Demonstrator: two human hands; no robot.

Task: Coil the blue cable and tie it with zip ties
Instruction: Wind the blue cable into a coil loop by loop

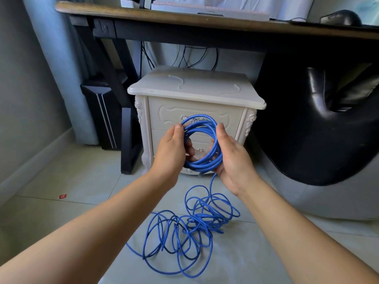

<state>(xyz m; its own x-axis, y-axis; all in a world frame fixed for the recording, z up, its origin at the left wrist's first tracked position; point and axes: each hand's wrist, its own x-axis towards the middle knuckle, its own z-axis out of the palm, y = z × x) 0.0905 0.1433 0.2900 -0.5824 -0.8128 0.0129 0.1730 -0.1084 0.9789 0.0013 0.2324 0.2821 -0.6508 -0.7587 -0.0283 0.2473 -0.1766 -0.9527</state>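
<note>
A coil of the blue cable with several loops hangs in the air in front of a white nightstand. My left hand grips the coil's left side, fingers curled through the ring. My right hand grips its right and lower side. From the coil one strand drops to a loose tangle of blue cable lying on the tiled floor between my forearms. Two clear zip ties lie on the nightstand top, the second zip tie to the right.
The white nightstand stands under a dark wooden desk with black legs and hanging wires. A black computer tower stands at left, a black chair at right. A small red scrap lies on the floor.
</note>
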